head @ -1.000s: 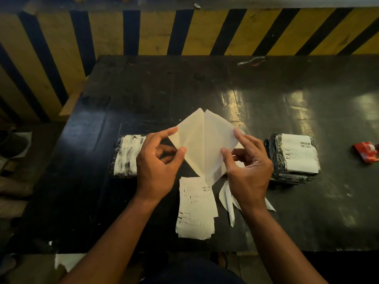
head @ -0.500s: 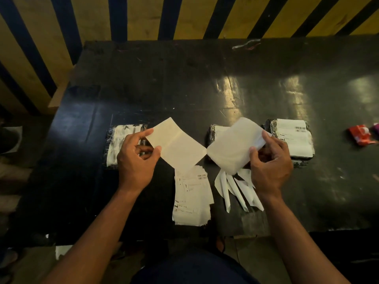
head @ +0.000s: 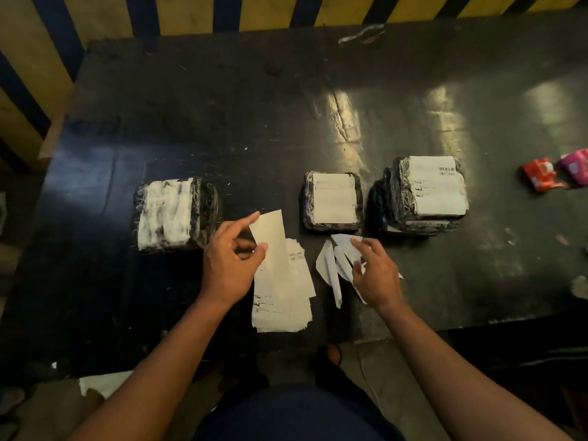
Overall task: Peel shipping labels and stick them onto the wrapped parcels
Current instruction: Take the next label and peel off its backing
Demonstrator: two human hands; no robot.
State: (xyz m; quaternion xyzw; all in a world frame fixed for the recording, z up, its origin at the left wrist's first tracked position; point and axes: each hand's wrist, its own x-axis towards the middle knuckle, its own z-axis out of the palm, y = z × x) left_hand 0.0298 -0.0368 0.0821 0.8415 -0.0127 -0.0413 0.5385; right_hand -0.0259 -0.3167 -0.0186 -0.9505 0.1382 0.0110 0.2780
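My left hand (head: 230,268) pinches a peeled white label (head: 270,246) between thumb and fingers, holding it tilted above the stack of printed labels (head: 283,300). My right hand (head: 375,272) hovers with relaxed fingers over a pile of white backing strips (head: 329,265), fingertips touching the top piece. Three wrapped parcel spots lie behind on the dark table (head: 254,122). The left parcel (head: 175,213) has a smeared white top. The middle parcel (head: 332,200) bears a label, and the right stack of parcels (head: 428,192) has a barcoded label on top.
A red packet (head: 541,175) and a pink packet (head: 576,165) lie at the table's far right. A bit of crumpled wrap (head: 361,35) sits at the back edge, below the yellow and black striped wall. White paper (head: 105,381) lies on the floor by my left arm.
Both hands pulled the label and its backing apart. My right hand then dropped to the strip pile with its sheet, while my left hand brought the label down over the stack.
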